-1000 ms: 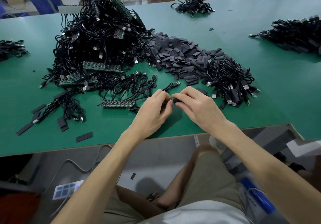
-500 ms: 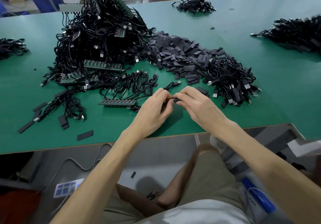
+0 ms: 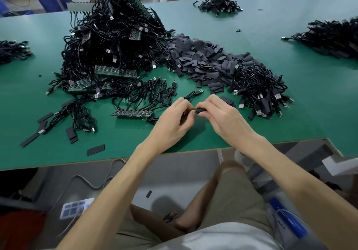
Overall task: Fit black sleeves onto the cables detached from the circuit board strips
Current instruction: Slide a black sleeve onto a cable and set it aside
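On the green table [image 3: 290, 104], the big heap of cables and circuit board strips [image 3: 116, 46], the pile of loose black sleeves [image 3: 203, 61] and the mound of cables [image 3: 257, 86] to its right lie just as they did a second ago, so the work has not moved on to a new piece. The left hand [image 3: 170, 121] and right hand [image 3: 222, 116] have barely shifted, meeting above the near edge. The right fingers [image 3: 203, 107] pinch a black sleeve [image 3: 200, 110] while the left fingers [image 3: 187, 107] grip the cable [image 3: 193, 93] feeding into it, and the fitting looks only partly done.
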Demonstrator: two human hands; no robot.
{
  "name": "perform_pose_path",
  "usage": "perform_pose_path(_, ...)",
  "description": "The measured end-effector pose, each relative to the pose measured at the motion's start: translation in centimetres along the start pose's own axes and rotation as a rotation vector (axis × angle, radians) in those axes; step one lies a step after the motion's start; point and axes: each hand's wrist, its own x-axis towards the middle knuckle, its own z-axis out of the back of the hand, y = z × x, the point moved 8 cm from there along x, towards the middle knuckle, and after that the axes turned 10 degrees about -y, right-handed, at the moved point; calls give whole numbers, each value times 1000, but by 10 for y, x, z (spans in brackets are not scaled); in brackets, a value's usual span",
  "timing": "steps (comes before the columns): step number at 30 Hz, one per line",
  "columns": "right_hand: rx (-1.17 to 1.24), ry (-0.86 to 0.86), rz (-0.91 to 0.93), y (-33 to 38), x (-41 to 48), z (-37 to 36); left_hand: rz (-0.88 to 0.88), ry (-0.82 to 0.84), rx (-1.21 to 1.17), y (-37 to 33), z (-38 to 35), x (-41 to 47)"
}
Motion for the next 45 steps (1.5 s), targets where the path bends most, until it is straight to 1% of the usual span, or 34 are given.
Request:
perform_pose_path(13,-12,2,30,-1,-1,-1,-18,29,-1,1,-3,-1)
perform_pose_path(19,-27,-48,73,2,0,5,-18,23,-20,3,-3,0)
perform_pose_path(24,5,-21,49,1,-1,2,-17,22,-10,4,-3,1)
perform_pose_path(29,38,-37,-1,0,0,5,-17,-4,1,2,-1,1)
perform_pose_path(33,35,-34,-6,-2,-1,3,-16,-24,26,1,1,1)
perform_pose_path(37,40,-41,-12,-4,-1,3,-16,2,40,2,-2,1)
perform_pose_path(45,60,-40,43,0,-2,3,-44,25,45,1,-3,0)
